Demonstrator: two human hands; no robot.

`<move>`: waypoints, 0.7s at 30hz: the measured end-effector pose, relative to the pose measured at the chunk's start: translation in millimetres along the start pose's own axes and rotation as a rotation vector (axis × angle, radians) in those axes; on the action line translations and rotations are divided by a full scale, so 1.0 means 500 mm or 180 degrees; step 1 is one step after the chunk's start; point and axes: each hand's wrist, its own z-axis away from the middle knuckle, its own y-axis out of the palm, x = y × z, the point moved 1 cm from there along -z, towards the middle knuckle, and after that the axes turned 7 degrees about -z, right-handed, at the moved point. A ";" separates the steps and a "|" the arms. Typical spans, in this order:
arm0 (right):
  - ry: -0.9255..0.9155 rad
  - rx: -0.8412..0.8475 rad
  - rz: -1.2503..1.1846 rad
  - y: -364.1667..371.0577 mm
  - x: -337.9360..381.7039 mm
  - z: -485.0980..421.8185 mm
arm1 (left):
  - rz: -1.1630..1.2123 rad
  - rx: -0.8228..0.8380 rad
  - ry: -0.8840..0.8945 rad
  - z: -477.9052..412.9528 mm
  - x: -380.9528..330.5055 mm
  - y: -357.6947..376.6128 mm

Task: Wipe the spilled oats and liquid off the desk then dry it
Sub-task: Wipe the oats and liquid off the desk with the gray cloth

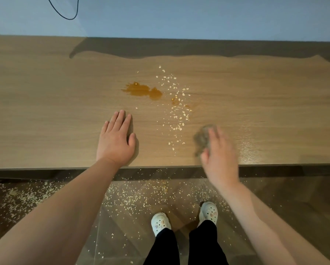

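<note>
My left hand [115,142] is lying flat on the desk [45,111], my blurred right hand [218,157] gripping a grey cloth [201,139] just right of the oats [178,113].

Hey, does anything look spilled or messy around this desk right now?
Yes. A brown liquid puddle sits on the desk, with oats scattered to its right, down toward the front edge. More oats litter the floor below. The right hand holds a blurred grey cloth.
</note>
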 end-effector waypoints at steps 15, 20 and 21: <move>0.0121 0.0026 -0.0441 -0.031 -0.013 -0.059 | -0.0043 -0.0025 -0.0025 0.000 0.000 0.000; 0.0881 -0.0635 -0.0177 -0.013 -0.032 -0.070 | -0.0034 -0.0013 -0.0026 0.000 -0.003 -0.002; 0.0795 -0.0577 -0.0115 -0.005 -0.012 -0.065 | -0.0033 -0.0014 -0.0025 -0.001 -0.003 -0.002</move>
